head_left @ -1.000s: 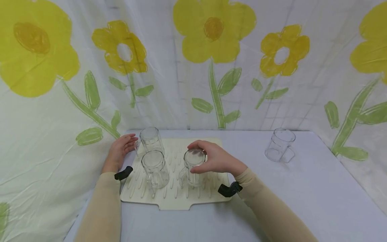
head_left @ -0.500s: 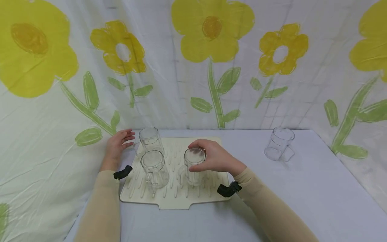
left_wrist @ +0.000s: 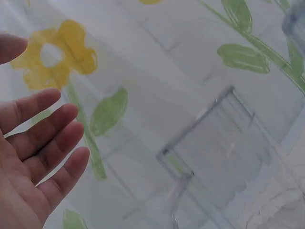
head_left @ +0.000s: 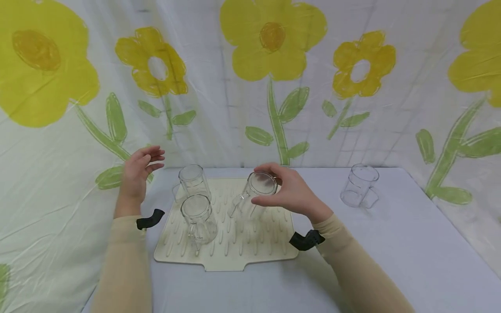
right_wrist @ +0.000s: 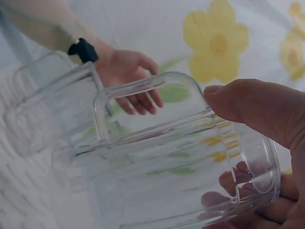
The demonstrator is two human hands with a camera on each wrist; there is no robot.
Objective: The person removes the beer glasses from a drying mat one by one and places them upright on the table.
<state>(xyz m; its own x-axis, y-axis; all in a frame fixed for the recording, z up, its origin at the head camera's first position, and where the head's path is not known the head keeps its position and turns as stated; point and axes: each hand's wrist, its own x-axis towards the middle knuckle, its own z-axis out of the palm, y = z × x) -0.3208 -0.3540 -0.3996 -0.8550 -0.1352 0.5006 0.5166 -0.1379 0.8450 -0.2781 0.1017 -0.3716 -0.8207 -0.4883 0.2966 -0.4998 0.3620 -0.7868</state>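
Observation:
My right hand (head_left: 287, 189) grips a clear glass mug (head_left: 247, 198) by its thick base, fingers on one side and thumb on the other. The mug is tilted, base up, above the cream ridged draining board (head_left: 270, 248). In the right wrist view its handle (right_wrist: 143, 86) points toward the left hand. My left hand (head_left: 137, 174) is raised at the left with nothing in it, fingers loosely extended. Nearest to it is the back glass mug (head_left: 194, 182) on the board, also seen as a blurred mug (left_wrist: 228, 143) in the left wrist view. Another glass mug (head_left: 199, 221) stands in front of that one.
A separate glass mug (head_left: 359, 187) stands on the white tablecloth (head_left: 391, 248) toward the back right, its handle to the right. Behind the table hangs a white curtain (head_left: 215, 130) with yellow flowers.
My right hand has lifted the mug off the board, moving it up and slightly back and tilting it. My left hand has risen up and leftward, away from the back mug.

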